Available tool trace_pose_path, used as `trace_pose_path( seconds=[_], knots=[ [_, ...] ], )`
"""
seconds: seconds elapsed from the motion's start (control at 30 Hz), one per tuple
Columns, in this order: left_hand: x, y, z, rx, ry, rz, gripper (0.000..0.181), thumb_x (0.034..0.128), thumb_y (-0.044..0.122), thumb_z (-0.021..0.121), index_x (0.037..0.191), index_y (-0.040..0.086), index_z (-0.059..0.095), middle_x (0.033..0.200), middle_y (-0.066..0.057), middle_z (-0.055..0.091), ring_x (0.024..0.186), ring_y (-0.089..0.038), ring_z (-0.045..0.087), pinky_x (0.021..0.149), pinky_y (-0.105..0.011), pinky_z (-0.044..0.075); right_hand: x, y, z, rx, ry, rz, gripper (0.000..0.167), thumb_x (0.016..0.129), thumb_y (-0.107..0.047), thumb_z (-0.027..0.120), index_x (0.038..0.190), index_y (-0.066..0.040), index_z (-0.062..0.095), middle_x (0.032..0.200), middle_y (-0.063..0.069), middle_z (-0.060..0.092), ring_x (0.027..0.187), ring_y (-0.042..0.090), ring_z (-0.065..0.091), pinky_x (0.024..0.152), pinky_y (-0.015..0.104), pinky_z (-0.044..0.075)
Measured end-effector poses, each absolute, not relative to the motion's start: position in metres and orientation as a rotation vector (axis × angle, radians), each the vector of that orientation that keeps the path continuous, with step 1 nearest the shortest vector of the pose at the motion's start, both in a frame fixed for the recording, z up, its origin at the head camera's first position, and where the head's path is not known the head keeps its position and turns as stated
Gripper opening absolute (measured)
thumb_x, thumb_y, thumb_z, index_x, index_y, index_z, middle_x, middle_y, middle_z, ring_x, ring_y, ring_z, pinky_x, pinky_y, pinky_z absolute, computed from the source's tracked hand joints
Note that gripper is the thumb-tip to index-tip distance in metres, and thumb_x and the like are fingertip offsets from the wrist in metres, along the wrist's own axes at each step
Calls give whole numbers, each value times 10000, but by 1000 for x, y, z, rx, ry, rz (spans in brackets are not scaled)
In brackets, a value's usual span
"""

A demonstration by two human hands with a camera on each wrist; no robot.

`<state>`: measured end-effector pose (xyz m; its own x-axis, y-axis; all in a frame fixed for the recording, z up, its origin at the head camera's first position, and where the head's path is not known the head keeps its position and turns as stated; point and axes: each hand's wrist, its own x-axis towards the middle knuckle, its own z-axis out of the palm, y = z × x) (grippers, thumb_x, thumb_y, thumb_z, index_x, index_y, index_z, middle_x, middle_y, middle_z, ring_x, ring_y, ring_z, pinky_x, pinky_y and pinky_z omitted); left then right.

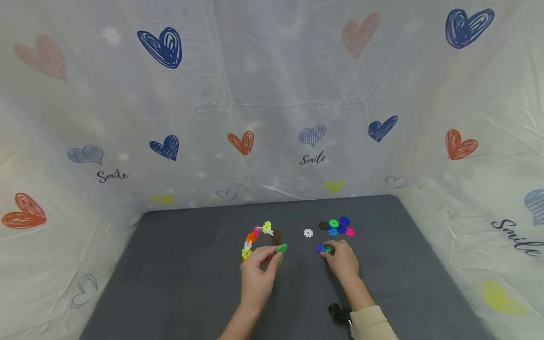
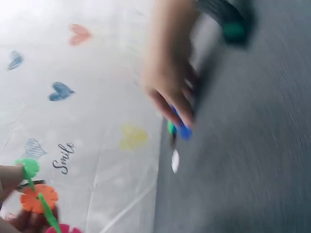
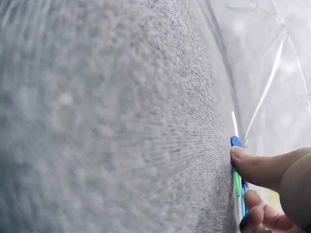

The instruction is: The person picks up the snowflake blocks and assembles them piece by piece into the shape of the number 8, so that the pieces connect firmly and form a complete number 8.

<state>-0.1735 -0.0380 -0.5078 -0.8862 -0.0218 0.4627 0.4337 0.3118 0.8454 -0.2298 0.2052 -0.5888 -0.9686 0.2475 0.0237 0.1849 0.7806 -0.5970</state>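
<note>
A chain of linked snowflake discs [image 1: 248, 246] in several colours curves over the dark table on the left. My left hand [image 1: 258, 276] pinches a green snowflake disc [image 1: 282, 248] of this chain between thumb and fingers. In the left wrist view, an orange disc [image 2: 39, 198] hangs linked just beneath the green one. My right hand [image 1: 343, 261] is low at the tabletop, its thumb and fingers gripping a blue snowflake disc [image 1: 320, 248]. A green disc [image 1: 329, 249] sits against it, partly covered by the fingers; whether the two are joined I cannot tell.
A white disc [image 1: 308, 233] lies alone between the hands. Farther right is a loose group of discs, among them a brown one [image 1: 323, 225] and a pink one [image 1: 350, 232]. A heart-printed cloth [image 1: 272, 160] hangs behind the dark table [image 1: 182, 283].
</note>
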Motion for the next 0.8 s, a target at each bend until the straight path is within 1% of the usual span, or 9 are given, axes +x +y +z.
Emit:
trace_pose_path(
  seconds=[0.1,0.13,0.2,0.3,0.4,0.5,0.6,0.7,0.8],
  knots=[
    [-176,-37,-512,-553,-2091,-1175,227,819,22,818,1025,117,797,970,-28,711,808,-148,685,676,-244,575,-225,200,-583,-334,-2815,1033,182,845,-246,832,973,-153,742,933,29,674,728,177,606,597,363,478],
    [-177,-36,-513,-602,-2043,-1078,246,808,4,820,1031,106,795,967,-47,702,803,-166,681,668,-253,576,-223,197,-578,-308,-2781,1092,157,853,-240,824,931,-147,725,896,12,691,712,161,610,593,339,477],
    [-179,-36,-514,-658,-1977,-948,250,810,15,817,1045,95,790,963,-61,696,807,-187,665,693,-270,572,-213,188,-564,-203,-2678,1292,147,889,-218,791,891,-117,683,797,28,708,653,187,624,554,301,461],
    [-180,-37,-515,-687,-1938,-889,240,818,29,807,1052,78,780,946,-62,692,778,-184,655,687,-279,568,-196,172,-538,47,-2461,1608,142,942,-173,730,937,-60,644,727,56,701,610,250,645,505,257,454],
    [-179,-37,-514,-676,-1949,-894,226,818,21,801,1036,75,772,925,-51,693,758,-172,655,669,-266,567,-181,156,-513,228,-2245,1799,138,961,-132,699,994,-16,631,694,40,681,578,269,631,483,257,464],
    [-178,-37,-513,-662,-1980,-931,181,844,10,776,1014,67,753,917,-42,695,748,-158,661,656,-245,563,-172,145,-495,262,-2138,1844,131,952,-107,706,1029,-14,655,708,5,679,564,218,611,519,255,501],
    [-178,-37,-513,-667,-2021,-952,109,894,32,734,999,60,726,928,-35,690,767,-150,663,681,-248,566,-169,138,-484,268,-2112,1861,139,942,-94,715,1049,-14,674,726,17,689,571,202,615,548,265,536],
    [-178,-37,-512,-692,-2045,-950,77,927,49,704,1002,64,708,946,-30,675,807,-156,649,720,-258,564,-168,135,-480,268,-2140,1837,134,935,-100,724,1041,-26,686,735,25,695,570,182,619,532,266,537],
    [-178,-36,-512,-700,-2045,-955,85,934,50,695,1016,72,706,964,-30,662,841,-165,631,749,-253,559,-168,135,-479,241,-2164,1791,117,924,-98,737,1023,-50,696,724,15,691,555,173,611,493,252,507]
  ],
)
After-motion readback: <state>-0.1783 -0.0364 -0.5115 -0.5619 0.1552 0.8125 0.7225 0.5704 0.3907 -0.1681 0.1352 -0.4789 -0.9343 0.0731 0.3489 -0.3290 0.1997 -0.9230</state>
